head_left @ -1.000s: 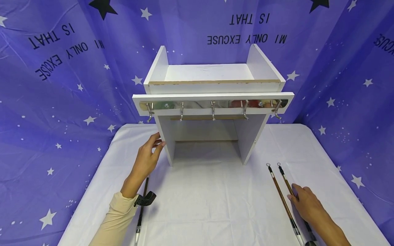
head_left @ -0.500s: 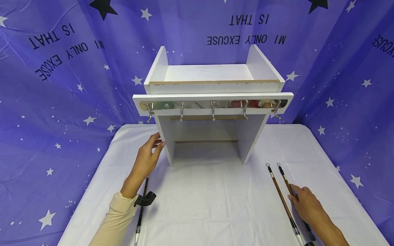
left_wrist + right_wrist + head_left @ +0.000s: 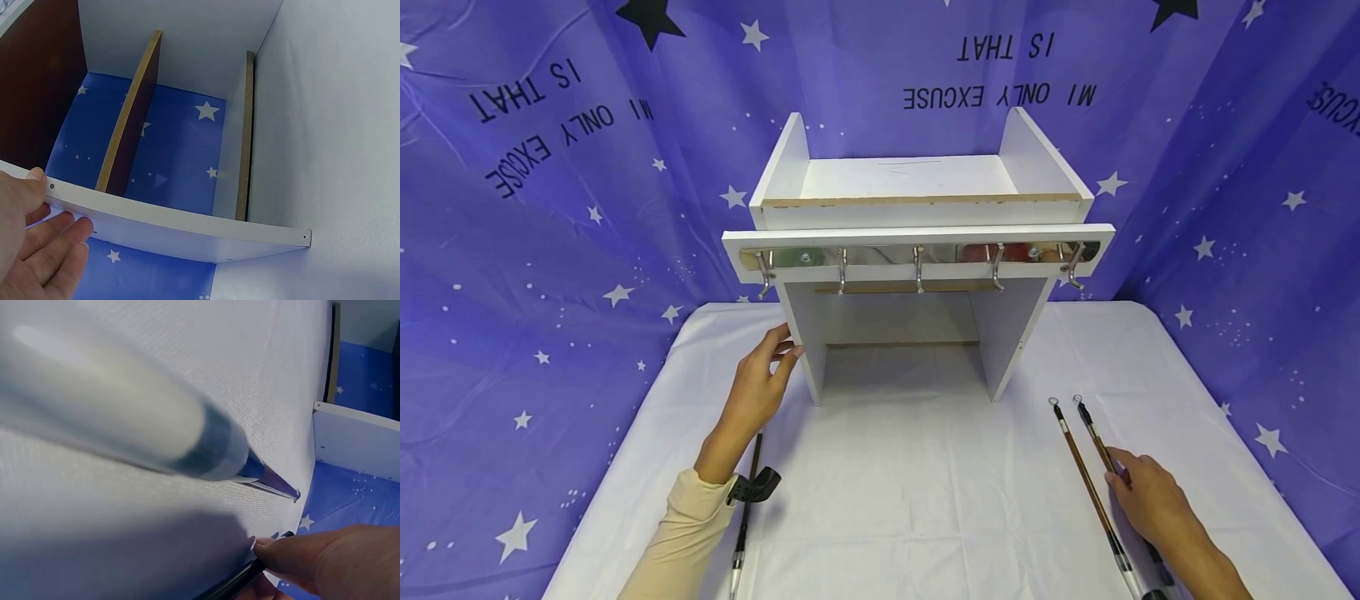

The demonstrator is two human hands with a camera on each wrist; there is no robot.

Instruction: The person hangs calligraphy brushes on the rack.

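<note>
A white shelf unit (image 3: 789,215) stands on the table, with a rail of several metal hooks (image 3: 919,268) across its front. My left hand (image 3: 755,387) holds the front edge of its left side panel (image 3: 181,219), thumb on the edge and fingers against the outer face. Near the right side, my right hand (image 3: 1157,504) pinches a long brush (image 3: 1097,442) with a wire loop at its far tip. Beside it lies a second brush (image 3: 1084,471) with a brown shaft. The right wrist view shows the held brush's dark shaft (image 3: 234,582) between thumb and fingers.
A third, dark-shafted brush (image 3: 745,517) lies on the white tablecloth (image 3: 917,483), partly under the left wrist, which wears a black device (image 3: 756,485). Purple star-printed cloth (image 3: 550,275) hangs behind and on both sides.
My right hand and the brush in it have shifted very slightly, the loop tip moving a little left and up. My left hand and the shelf unit stay where they were.
</note>
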